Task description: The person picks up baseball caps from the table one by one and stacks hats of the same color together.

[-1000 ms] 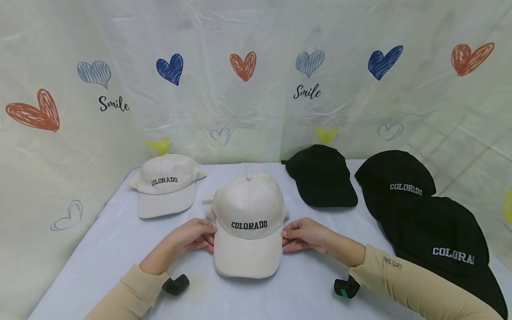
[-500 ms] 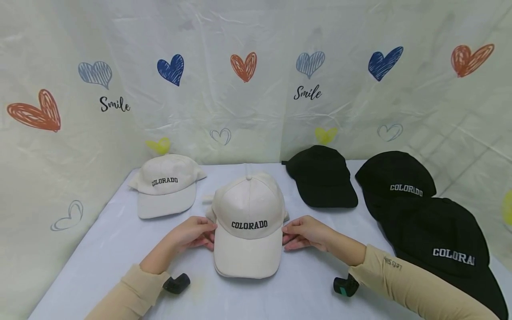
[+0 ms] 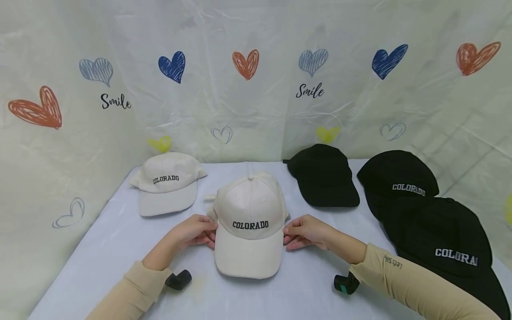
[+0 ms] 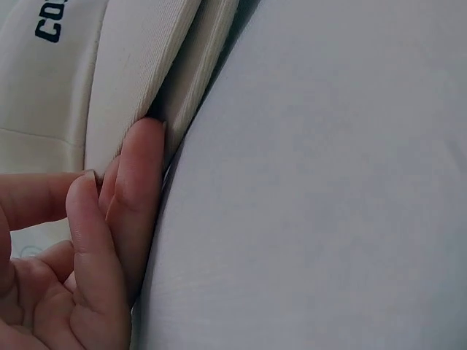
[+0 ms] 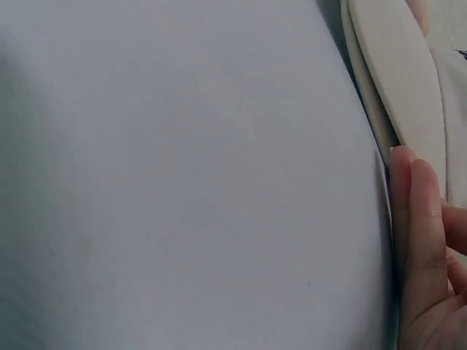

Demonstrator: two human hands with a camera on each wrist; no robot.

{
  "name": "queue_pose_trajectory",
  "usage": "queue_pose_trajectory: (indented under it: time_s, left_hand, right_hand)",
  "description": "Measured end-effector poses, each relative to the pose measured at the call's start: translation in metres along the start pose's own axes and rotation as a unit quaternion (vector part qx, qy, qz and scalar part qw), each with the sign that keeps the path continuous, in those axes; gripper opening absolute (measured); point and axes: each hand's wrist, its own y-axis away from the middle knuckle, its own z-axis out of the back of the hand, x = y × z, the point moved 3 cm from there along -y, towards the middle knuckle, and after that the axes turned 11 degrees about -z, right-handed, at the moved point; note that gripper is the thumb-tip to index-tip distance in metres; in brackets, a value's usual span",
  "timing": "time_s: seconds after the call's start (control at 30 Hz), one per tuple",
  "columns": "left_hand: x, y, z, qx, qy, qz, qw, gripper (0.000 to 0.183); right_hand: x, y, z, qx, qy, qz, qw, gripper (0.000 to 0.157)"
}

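A cream baseball cap [image 3: 250, 209] with COLORADO in dark letters sits upright in the middle of the table, its brim toward me. My left hand [image 3: 196, 232] pinches its left side where crown and brim meet, and my right hand [image 3: 306, 233] does the same on the right. Both wrist views show a second brim edge [image 4: 195, 95] beneath the upper brim [image 5: 398, 69], with a dark gap between the two layers. Fingertips [image 4: 142, 142] of the left hand lie against that gap. On the right, fingertips [image 5: 423, 182] reach the brim edge low against the white cloth.
Another cream cap [image 3: 168, 183] lies at the back left of the white table [image 3: 308, 295]. At the back right is a black cap [image 3: 326, 178]. Two more black caps overlap at the right, one behind [image 3: 400, 173] and one nearer [image 3: 444, 231]. A heart-printed curtain [image 3: 264, 115] hangs behind.
The head view has shifted very slightly. Both hands stay at the sides of the cream cap, and the caps keep their places.
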Motion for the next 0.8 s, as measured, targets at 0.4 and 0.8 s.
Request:
queue_pose_trajectory:
  time_s: [0.4,0.8]
  left_hand:
    - [-0.007,0.008,0.006,-0.008,-0.007,-0.031,0.9995,0.017]
    - [-0.036,0.026,0.027,-0.08,-0.061,-0.057,0.9933,0.023]
  right_hand:
    - [0.004,0.006,0.013,-0.04,0.024,0.054,0.997,0.022]
    - [0.028,0.031,0.034,-0.082,0.04,0.133,0.987,0.033]
